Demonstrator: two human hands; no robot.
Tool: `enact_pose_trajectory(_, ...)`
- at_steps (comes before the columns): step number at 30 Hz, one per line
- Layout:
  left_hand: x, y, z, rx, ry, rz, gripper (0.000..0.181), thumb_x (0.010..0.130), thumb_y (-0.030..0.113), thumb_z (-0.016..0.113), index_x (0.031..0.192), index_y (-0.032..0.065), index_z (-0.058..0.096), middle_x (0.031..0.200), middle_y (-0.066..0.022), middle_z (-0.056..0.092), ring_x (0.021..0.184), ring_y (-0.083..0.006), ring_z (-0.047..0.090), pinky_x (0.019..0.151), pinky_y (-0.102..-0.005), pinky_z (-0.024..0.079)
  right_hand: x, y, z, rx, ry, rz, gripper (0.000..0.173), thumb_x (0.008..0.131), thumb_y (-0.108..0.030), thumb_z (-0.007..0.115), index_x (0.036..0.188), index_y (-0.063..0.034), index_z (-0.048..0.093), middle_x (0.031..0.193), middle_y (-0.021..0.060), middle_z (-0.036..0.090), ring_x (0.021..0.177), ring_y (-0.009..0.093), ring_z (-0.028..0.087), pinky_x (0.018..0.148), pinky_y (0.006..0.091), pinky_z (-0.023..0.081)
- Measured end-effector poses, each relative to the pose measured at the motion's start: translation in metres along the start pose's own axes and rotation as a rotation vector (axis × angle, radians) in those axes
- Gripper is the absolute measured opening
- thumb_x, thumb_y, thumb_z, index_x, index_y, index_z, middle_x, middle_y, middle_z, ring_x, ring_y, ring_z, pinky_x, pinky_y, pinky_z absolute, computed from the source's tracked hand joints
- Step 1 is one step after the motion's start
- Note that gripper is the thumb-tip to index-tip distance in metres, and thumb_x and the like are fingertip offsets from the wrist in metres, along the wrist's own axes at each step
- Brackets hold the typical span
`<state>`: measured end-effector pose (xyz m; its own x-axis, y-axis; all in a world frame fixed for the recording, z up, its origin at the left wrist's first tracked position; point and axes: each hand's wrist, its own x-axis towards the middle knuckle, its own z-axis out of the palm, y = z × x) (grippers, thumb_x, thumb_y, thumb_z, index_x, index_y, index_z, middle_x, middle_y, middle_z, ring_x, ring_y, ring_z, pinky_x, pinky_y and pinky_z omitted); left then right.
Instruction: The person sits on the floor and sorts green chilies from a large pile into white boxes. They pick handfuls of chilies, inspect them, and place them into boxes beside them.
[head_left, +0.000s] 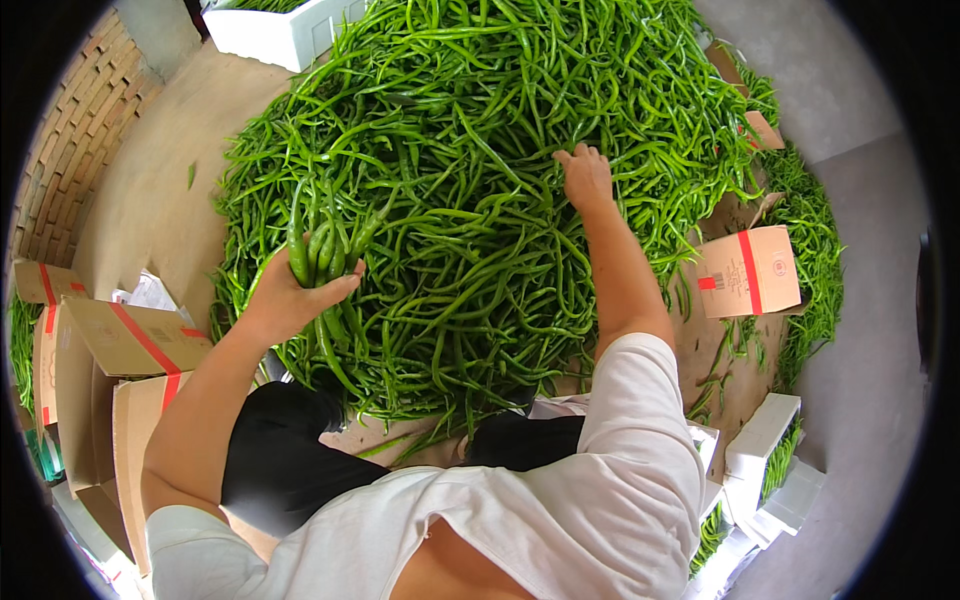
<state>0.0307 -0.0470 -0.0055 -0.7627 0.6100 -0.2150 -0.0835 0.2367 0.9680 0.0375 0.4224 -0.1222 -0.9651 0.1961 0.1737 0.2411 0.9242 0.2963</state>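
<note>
A large heap of long green chili peppers lies on the floor in front of me. My left hand is closed around a bunch of green peppers, held upright over the heap's left side with the thumb across them. Farther out, my right hand reaches palm down onto the upper right of the heap. Its fingertips touch the peppers there and are partly hidden among them, so whether they grip one is unclear.
Open cardboard boxes with red stripes stand at the left and right. A white foam box sits beyond the heap, and more white boxes with peppers are at lower right. A brick wall rises at left.
</note>
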Motion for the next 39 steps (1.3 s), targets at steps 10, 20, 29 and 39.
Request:
enact_pose_trajectory(10,0.008,0.0,0.003,-0.015,-0.015,0.01,0.027,0.083,0.006,0.072,0.106,0.0012,0.059,0.099,-0.0037,0.067,0.089,-0.0095,0.062,0.083,-0.0261,0.05,-0.028,-0.021,-0.002,0.198,0.229,-0.163,0.036,0.08,-0.006,0.058,0.114,-0.0182,0.063,0.095,0.0071,0.061,0.096,0.027,0.056,0.09,0.0422,0.041)
enact_pose_trajectory(20,-0.007,0.003,0.006,-0.05,-0.027,0.041,0.027,0.084,0.005,0.07,0.108,0.0014,0.058,0.099,-0.0037,0.066,0.09,-0.0098,0.061,0.082,-0.0261,0.049,-0.077,0.043,-0.005,0.412,0.336,0.288,0.029,0.093,-0.014,0.051,0.12,-0.0193,0.061,0.103,0.0094,0.06,0.095,0.032,0.057,0.08,0.0422,0.049)
enact_pose_trajectory(29,0.011,-0.003,0.006,0.075,-0.011,-0.009,0.026,0.084,0.006,0.071,0.107,0.0006,0.06,0.099,-0.0031,0.067,0.089,-0.0091,0.061,0.083,-0.0256,0.049,-0.042,0.044,0.064,0.781,-0.002,0.657,0.037,0.09,-0.035,0.059,0.122,-0.0175,0.064,0.112,0.01,0.067,0.1,0.03,0.064,0.088,0.0414,0.048)
enact_pose_trajectory(39,0.011,0.001,0.009,-0.029,-0.025,0.0,0.031,0.083,0.006,0.072,0.11,0.0014,0.058,0.1,-0.0036,0.066,0.091,-0.0098,0.061,0.081,-0.0256,0.05,-0.043,0.035,-0.043,1.617,1.005,0.529,0.026,0.091,-0.007,0.06,0.115,-0.0015,0.053,0.081,0.0063,0.063,0.069,0.013,0.06,0.065,0.0269,0.05)
